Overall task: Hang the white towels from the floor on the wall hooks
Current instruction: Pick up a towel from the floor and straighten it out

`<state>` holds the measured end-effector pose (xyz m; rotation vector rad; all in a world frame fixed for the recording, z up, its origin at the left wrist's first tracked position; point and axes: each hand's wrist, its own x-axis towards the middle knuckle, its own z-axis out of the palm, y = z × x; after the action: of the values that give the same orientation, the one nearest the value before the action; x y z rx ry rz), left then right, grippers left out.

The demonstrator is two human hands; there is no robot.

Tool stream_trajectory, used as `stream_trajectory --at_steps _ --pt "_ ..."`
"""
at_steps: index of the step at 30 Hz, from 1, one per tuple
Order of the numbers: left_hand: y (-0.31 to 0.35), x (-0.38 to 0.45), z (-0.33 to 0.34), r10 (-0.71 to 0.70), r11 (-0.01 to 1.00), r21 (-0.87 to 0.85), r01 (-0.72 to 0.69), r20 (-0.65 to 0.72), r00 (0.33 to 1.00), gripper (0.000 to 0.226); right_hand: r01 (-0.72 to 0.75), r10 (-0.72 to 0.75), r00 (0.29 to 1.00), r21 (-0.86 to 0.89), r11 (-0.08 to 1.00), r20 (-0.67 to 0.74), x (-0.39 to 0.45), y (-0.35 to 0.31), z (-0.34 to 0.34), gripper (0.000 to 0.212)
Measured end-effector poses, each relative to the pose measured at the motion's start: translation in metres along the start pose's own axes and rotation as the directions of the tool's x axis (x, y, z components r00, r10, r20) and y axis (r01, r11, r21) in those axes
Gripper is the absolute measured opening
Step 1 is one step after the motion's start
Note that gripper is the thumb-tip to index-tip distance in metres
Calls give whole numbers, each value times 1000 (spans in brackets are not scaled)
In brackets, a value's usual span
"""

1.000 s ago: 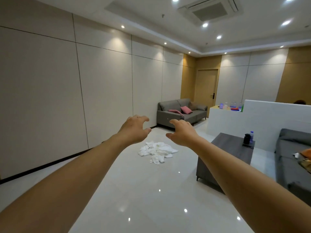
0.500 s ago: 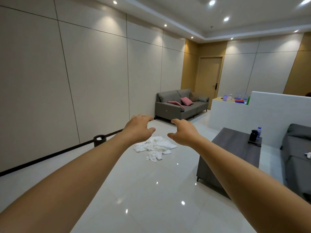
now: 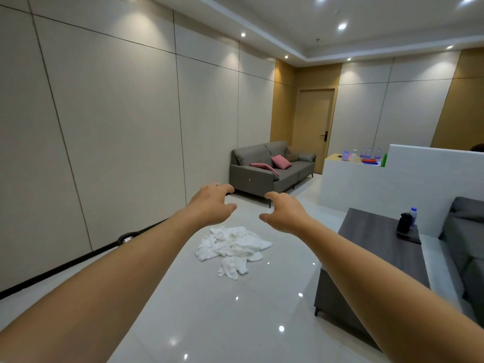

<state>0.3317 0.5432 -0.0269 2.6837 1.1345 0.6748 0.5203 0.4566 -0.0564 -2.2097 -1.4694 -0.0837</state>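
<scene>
Down in the middle of the frame, the white towels (image 3: 233, 248) lie in one messy pile on the shiny floor (image 3: 199, 310). I cannot count how many are in the pile; they are all bunched up. I see two hands held out in front. My left hand (image 3: 212, 204) and my right hand (image 3: 285, 216) are both up in the air with fingers spread and curled like claws, holding nothing. The pile sits below and just beyond both hands, between them, not touching. It stretches from left to right across the frame. The left hand looks a bit nearer to it, I think. To grab a towel I must go forward and reach down. I see no wall hooks on the big wall (image 3: 110, 127) at the left.
</scene>
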Motion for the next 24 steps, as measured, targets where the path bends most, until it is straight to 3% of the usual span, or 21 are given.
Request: stream_trajectory --at_steps 8,13,24 --pt "-50 126 54 -15 1000 12 14 35 999 51 -2 2 999 5 1000 38 131 26 58 68" --pt "-69 220 88 11 1000 27 -12 12 1000 49 23 -22 999 -15 1000 50 223 54 83 57" --pt "-84 469 146 15 998 65 -13 -34 999 52 66 -66 997 5 998 51 463 129 95 67"
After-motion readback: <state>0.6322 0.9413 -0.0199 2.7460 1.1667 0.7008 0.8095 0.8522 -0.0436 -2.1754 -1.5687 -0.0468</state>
